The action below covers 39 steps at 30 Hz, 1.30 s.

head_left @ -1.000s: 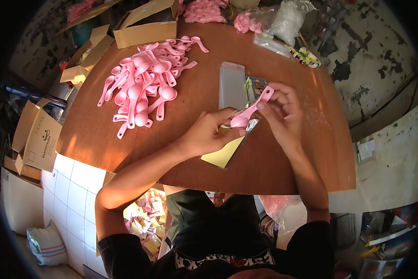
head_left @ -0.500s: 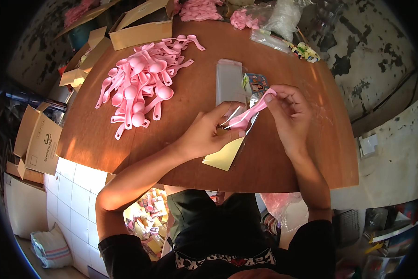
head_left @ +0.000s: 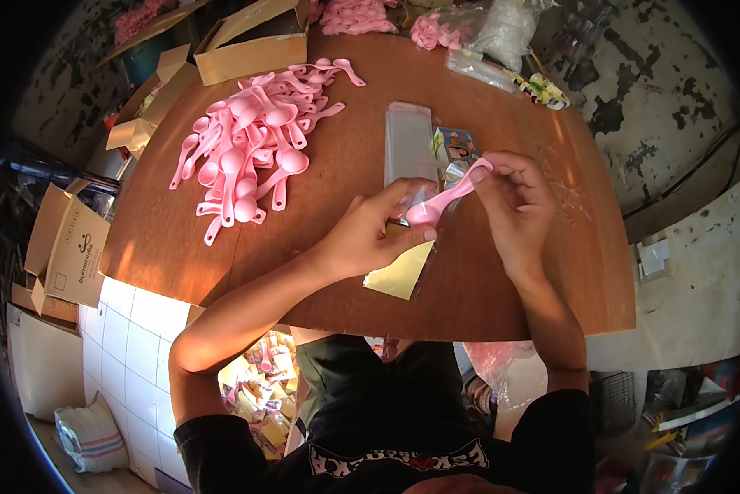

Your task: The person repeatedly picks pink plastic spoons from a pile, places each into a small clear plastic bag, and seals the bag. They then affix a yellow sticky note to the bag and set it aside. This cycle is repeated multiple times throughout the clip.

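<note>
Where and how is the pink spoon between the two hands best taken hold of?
The pink spoon is probably best pinched at the end of its handle, coming from the right: the slim handle slants up and right, away from the round bowl near the left hand. The right hand grips there.

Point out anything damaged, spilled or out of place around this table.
The wall right of the table looks damaged: dark, ragged patches break its pale surface, as if paint has flaked. The heap of pink spoons is loose, but nothing looks spilled, and the spoon in the right hand shows no obvious damage.
</note>
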{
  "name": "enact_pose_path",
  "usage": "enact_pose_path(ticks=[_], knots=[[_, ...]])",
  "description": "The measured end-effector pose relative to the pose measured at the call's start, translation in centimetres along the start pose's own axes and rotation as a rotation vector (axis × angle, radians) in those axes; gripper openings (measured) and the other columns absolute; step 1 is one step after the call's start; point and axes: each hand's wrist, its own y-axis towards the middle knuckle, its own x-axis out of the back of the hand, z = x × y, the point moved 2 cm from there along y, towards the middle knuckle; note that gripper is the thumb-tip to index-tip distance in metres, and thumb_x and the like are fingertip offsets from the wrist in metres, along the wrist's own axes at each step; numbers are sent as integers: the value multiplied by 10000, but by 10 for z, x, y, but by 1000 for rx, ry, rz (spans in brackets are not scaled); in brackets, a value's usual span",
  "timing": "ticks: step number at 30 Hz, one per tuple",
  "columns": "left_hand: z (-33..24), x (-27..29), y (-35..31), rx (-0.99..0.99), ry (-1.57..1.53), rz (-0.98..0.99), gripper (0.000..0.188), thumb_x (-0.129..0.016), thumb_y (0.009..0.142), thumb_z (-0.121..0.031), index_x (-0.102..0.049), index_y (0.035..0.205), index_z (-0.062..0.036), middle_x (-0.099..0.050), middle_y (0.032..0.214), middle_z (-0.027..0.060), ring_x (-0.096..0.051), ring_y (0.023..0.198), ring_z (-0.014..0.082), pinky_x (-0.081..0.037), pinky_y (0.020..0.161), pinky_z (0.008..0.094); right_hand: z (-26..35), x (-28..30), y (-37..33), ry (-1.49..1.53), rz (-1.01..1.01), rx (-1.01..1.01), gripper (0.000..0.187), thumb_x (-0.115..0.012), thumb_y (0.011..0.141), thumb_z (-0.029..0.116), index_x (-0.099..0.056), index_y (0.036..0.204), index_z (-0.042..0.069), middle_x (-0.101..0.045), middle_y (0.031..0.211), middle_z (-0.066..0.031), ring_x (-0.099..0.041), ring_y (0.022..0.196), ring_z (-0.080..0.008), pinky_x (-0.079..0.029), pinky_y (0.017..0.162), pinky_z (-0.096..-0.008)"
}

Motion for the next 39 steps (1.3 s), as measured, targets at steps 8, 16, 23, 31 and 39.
enact_pose_path(ticks=[8,16,23,31,39], knots=[[-12,3,2,55,11,-13,563,-738,879,-199,-468,1340,-22,-721,974,148,-705,812,149,-564,685,297,5,-2,0,-63,45,1,148,-723,857,49,-679,993,9,-690,912,-39,-624,842,-96,-494,765,-241],[-9,-1,-4,17,-168,61,593,-724,882,-124,-421,1379,-10,-697,1041,108,-653,942,113,-532,760,284,15,-8,9,-152,461,118,118,-716,843,71,-721,949,18,-686,915,-103,-655,880,-194,-494,785,-298],[-19,8,-4,-227,-26,-17,674,-762,848,-191,-417,1394,1,-599,1273,165,-587,1157,231,-485,954,362,72,11,37,-210,264,346,85,-685,847,-1,-719,925,-9,-696,909,-108,-673,800,-179,-528,733,-289],[-68,1,1,-315,14,-149,475,-705,893,-145,-526,1300,20,-622,1214,154,-616,1104,234,-484,935,343,73,9,32,-55,467,208,89,-673,855,-10,-716,931,-27,-696,902,-102,-671,821,-140,-540,694,-263],[-75,-18,-4,46,-138,-191,214,-553,985,-48,-644,1150,52,-713,875,64,-661,790,65,-537,692,225,73,21,7,-215,415,98,121,-704,827,12,-713,948,6,-675,907,-81,-665,779,-158,-534,695,-273]])
